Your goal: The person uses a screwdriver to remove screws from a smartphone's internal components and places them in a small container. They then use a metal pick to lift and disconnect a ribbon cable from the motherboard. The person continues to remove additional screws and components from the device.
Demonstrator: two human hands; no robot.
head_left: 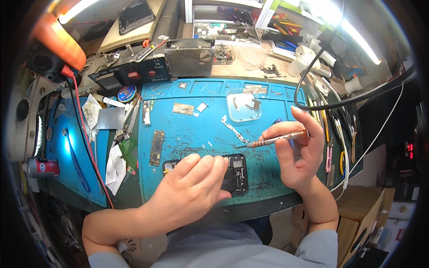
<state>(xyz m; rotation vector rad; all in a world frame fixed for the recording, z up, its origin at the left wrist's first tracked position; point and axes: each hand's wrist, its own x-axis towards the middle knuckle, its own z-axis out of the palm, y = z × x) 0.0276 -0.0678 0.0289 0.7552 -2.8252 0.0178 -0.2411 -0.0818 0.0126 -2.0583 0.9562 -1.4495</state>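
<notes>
An opened smartphone (240, 172) with dark inner parts lies on the blue work mat (210, 111). Over its middle and left part is my left hand (190, 185), fingers curled together at the phone's upper edge; whatever they hold is hidden. To the right, my right hand (301, 163) is raised above the mat, gripping a slim precision screwdriver (278, 139) between thumb and fingers. Its dark tip points left, just above the phone's top right corner. Left of the phone sits a long narrow circuit board (157, 148). A thin white-and-dark strip-shaped part (233, 128) lies beyond the phone.
A clear plastic box (243, 106) with small parts stands farther back. Metal plates (183, 109) lie near it. A black cable loop (308, 107) hangs at the right, near several pens and tools (328, 152). White tissue (115, 169) and a red can (42, 167) are at the left.
</notes>
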